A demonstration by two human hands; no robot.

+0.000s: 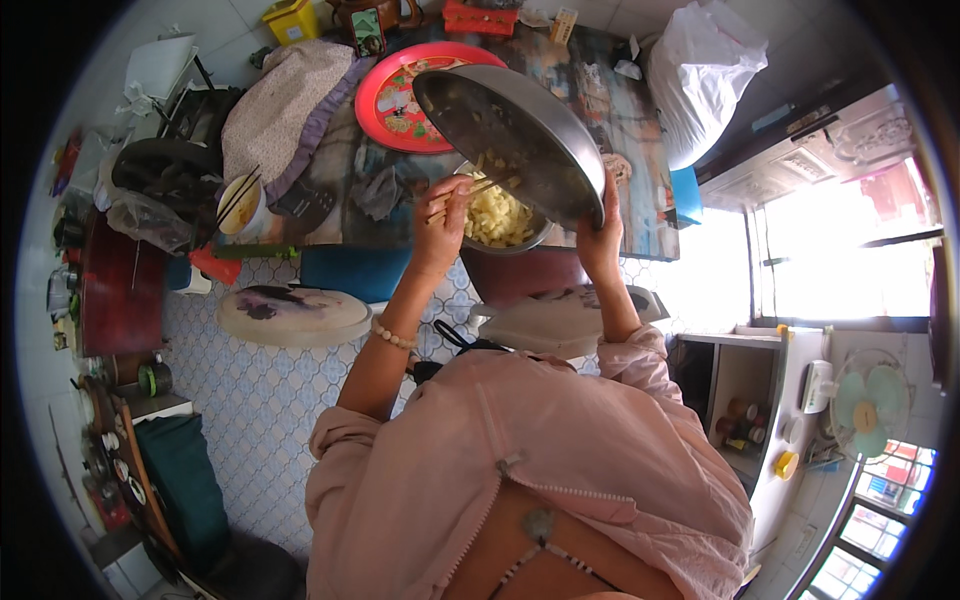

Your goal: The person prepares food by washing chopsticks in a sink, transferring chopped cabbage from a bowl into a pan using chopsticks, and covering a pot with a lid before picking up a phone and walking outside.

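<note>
My right hand (pixel 601 214) grips the rim of a large metal wok-like bowl (pixel 555 112), tilted steeply above a smaller metal bowl (pixel 541 234). That smaller bowl stands at the table's near edge and holds pale yellow diced food (pixel 496 217). Between the fingers of my left hand (pixel 444 217) is a pair of wooden chopsticks (pixel 484 184), their tips inside the tilted bowl, where some bits of food cling to the inner wall. A red patterned tray (pixel 375 124) lies behind, partly hidden by the tilted bowl.
A patterned cloth with a purple frill (pixel 274 112) covers the table's left part. A small bowl (pixel 251 217) with dark chopsticks stands near the left corner. A white plastic bag (pixel 701 82) is at the back right. Stools (pixel 300 315) stand below the near edge.
</note>
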